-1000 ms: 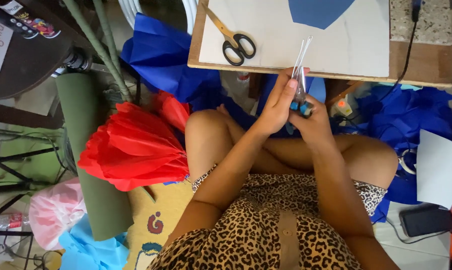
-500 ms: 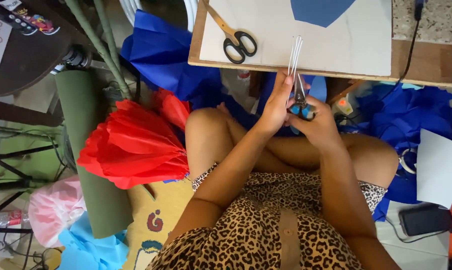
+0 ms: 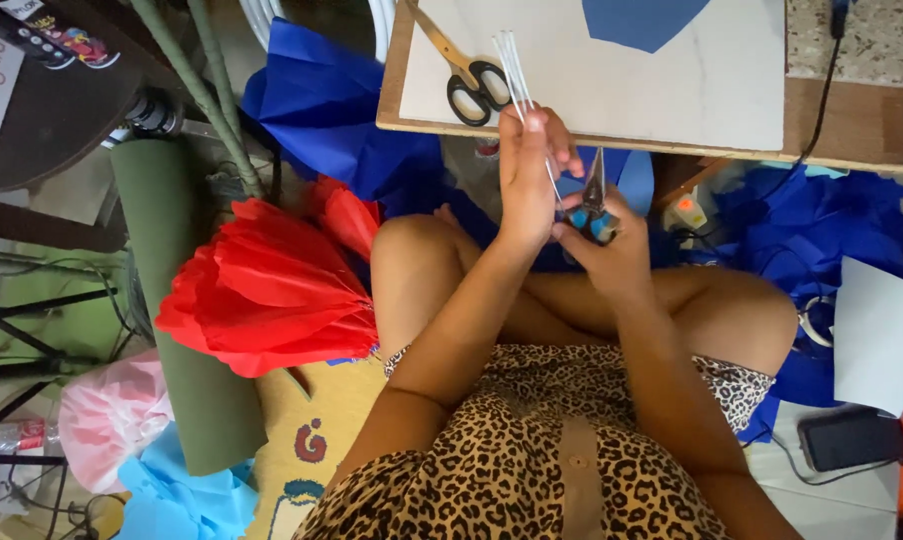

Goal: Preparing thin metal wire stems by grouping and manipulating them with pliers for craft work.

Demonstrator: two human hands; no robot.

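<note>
A: Head view, what do I have?

B: I see the left hand point(image 3: 529, 180) clenched round a bundle of thin white wires point(image 3: 517, 75), which stick up past the fingertips. Right hand point(image 3: 612, 240) grips small pliers point(image 3: 593, 195) with blue handles, nose pointing up, just beside the wires. Can't tell whether the nose touches them.

A: Around the hands?

B: Just beyond the hands, a wooden board point(image 3: 872, 125) with a white sheet point(image 3: 672, 90) on it. Black-handled scissors point(image 3: 467, 75) lie on the sheet, just left of the wire tips. A blue paper piece point(image 3: 642, 20) sits farther out on the sheet. A red tissue flower point(image 3: 272, 290) is well left of the left forearm, by the knee. Blue tissue paper point(image 3: 322, 100) is piled under the board, beyond the left hand. White paper point(image 3: 882, 335) and a dark phone point(image 3: 852, 438) lie well right of the right arm.
</note>
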